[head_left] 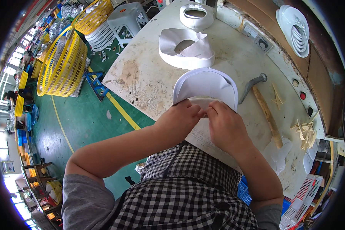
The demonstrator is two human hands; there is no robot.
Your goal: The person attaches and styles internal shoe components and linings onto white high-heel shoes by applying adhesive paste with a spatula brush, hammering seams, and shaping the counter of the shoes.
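Note:
A white curved shoe upper stands at the near edge of the table, its rounded end away from me. My left hand pinches its near edge with bent fingers. Close beside it, my right hand is closed on the same edge, the two sets of fingertips almost touching. What lies between the fingertips is hidden. Past the held piece sit another white upper and a smaller one with an oval opening. Right of my hands lies a hammer with a curved metal head and a wooden handle.
Pale thin strips lie at the table's right side, near white flat pieces. A shelf with stacked white pieces borders the table. Yellow baskets and a grey stool stand on the green floor to the left.

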